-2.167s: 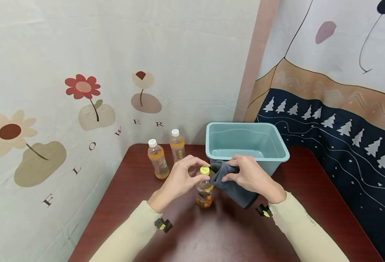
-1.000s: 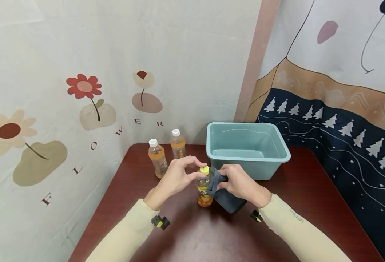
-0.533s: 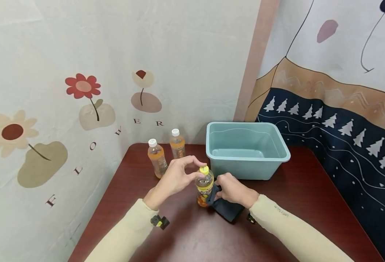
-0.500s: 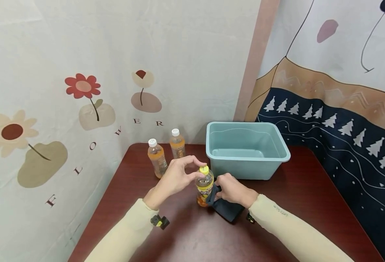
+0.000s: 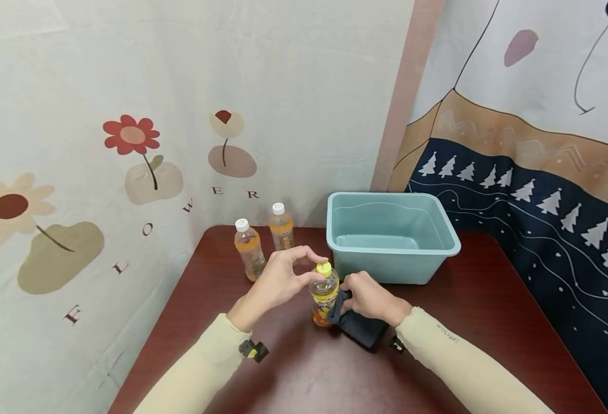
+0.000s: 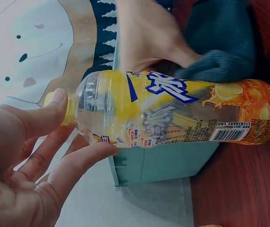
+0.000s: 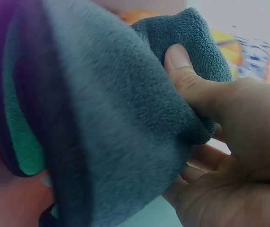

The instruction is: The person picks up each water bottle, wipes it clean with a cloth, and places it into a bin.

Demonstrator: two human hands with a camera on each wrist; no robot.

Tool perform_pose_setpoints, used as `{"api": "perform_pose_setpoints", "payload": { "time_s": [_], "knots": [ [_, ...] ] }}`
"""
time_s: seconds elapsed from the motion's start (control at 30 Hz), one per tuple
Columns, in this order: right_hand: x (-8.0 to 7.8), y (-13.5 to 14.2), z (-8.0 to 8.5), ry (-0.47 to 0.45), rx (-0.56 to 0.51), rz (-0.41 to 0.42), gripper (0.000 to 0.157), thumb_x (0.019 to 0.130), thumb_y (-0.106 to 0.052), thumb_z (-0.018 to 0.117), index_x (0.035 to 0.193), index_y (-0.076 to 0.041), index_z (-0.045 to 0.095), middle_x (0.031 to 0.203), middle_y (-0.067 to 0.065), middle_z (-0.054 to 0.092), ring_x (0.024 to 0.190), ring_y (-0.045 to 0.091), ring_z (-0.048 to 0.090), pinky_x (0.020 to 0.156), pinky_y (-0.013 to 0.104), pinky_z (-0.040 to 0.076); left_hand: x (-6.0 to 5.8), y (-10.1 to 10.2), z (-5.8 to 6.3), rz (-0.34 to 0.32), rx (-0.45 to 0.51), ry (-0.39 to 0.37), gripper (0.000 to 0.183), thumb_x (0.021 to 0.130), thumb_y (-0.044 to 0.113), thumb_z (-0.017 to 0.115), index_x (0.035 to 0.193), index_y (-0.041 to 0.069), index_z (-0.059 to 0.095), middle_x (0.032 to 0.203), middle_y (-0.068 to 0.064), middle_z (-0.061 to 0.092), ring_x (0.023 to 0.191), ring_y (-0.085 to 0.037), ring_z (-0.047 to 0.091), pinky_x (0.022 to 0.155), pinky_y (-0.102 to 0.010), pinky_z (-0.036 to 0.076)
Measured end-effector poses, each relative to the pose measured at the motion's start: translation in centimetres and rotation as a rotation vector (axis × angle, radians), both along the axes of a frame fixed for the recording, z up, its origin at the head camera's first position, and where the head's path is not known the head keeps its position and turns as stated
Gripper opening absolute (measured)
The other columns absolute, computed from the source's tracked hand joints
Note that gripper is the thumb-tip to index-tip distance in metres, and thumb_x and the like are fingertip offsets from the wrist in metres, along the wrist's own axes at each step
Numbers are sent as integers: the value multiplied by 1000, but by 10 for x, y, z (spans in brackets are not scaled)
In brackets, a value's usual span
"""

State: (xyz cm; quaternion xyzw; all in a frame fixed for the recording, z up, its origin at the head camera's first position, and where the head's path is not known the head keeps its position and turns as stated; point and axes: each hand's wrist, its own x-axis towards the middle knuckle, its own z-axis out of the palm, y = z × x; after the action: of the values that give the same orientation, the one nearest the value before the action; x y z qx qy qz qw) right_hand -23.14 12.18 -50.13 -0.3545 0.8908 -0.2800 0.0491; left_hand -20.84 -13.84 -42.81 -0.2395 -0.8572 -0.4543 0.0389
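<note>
A clear drink bottle (image 5: 324,299) with a yellow cap and a yellow-and-orange label stands upright on the table in the head view. My left hand (image 5: 279,280) pinches it by the cap, and in the left wrist view one finger also lies along the bottle's shoulder (image 6: 88,106). My right hand (image 5: 368,296) grips a dark grey-blue cloth (image 5: 362,329) and presses it to the bottle's right side, low on the label. Filling much of the right wrist view, the bunched cloth (image 7: 121,104) is pinched under the thumb; its lower part hangs loose.
Two white-capped bottles, one nearer (image 5: 250,253) and one farther (image 5: 281,230), stand at the back left. Behind my right hand sits a light teal plastic tub (image 5: 381,267). The dark red table (image 5: 304,379) meets printed wall cloths at its back edge.
My right hand has brought the cloth from beside the cap down the bottle's right side to the lower label. My left hand keeps its hold on the cap, and the bottle stays in place.
</note>
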Motion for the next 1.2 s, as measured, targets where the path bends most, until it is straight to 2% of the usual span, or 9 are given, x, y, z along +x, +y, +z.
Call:
{"api": "perform_pose_setpoints", "payload": {
  "time_s": [0.1,0.17,0.3,0.4,0.57,0.73,1.03,1.2],
  "knots": [
    [1,3,14,29,-17,-9,12,94,-4,96,102,-11,92,95,3,85,73,1,53,65,20,46,0,0,0,2,9,-5,29,94,17,99,119,26,86,130,4,89,129,-23,85,106,-52,69],
    [3,6,24,49,-29,-13,13,94,-3,96,101,-13,92,95,1,85,76,2,56,68,21,48,0,0,-1,2,11,-11,30,95,16,99,119,26,85,130,4,89,129,-23,84,107,-55,69],
    [8,9,44,78,-44,-45,17,94,-7,98,106,-17,93,99,-3,85,88,4,66,76,23,55,1,0,0,0,11,-14,29,95,15,99,118,25,85,130,5,89,129,-23,85,106,-52,70],
    [12,9,58,85,-47,-85,22,94,-8,98,115,-14,93,103,-2,83,94,8,68,80,25,58,1,0,0,-3,14,-12,29,95,15,98,119,25,85,130,5,89,129,-23,84,106,-50,70],
    [16,5,73,96,-84,-118,33,94,-9,98,126,-6,90,110,3,81,95,11,69,82,26,62,1,-1,-1,-13,24,-21,29,95,16,98,119,26,86,129,4,89,130,-24,84,106,-54,70],
    [19,1,79,109,-137,-112,35,95,-13,98,127,-6,89,114,3,78,97,12,71,82,25,64,0,-2,-1,-27,36,-16,27,95,15,98,117,25,85,128,3,89,128,-23,85,103,-50,71],
    [19,1,77,141,-108,-96,31,96,-14,97,124,-4,90,115,6,77,101,15,73,83,25,64,1,-1,-1,-17,20,-6,28,96,16,98,119,26,85,128,3,89,125,-22,86,100,-45,72],
    [23,2,74,186,-72,-84,29,96,-16,96,121,-2,90,112,7,74,101,17,75,85,27,66,2,0,-1,-11,8,3,29,96,16,98,119,26,85,128,4,89,124,-20,86,98,-33,70]
  ]
}}
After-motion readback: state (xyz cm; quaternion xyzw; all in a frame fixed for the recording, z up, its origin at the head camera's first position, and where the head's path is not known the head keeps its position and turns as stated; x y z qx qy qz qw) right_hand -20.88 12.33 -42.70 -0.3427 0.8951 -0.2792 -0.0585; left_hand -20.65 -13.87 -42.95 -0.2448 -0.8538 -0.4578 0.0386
